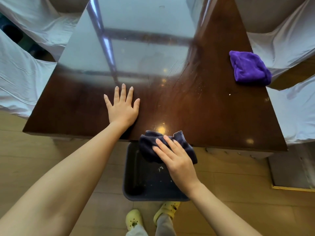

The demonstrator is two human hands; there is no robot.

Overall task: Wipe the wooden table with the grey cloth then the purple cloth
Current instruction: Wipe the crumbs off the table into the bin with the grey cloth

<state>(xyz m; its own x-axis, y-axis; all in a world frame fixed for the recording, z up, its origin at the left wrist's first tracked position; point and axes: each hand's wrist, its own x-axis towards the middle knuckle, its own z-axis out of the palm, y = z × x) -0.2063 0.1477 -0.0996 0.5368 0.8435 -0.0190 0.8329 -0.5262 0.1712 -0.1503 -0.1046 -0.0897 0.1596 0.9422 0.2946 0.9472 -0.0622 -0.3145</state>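
Observation:
The dark glossy wooden table (213, 108) fills the middle of the head view. My left hand (122, 108) lies flat on it near the front edge, fingers spread and holding nothing. At the table's front edge my right hand (173, 159) presses on the crumpled grey cloth (150, 145), which hangs partly over the edge above a bin. The purple cloth (248, 68) lies bunched at the table's right edge, well away from both hands.
A dark plastic bin (133, 184) with a few crumbs inside stands on the wooden floor under the front edge. White-covered seats (25, 74) flank the table on the left and the right. My feet in yellow clogs (134, 220) are below the bin.

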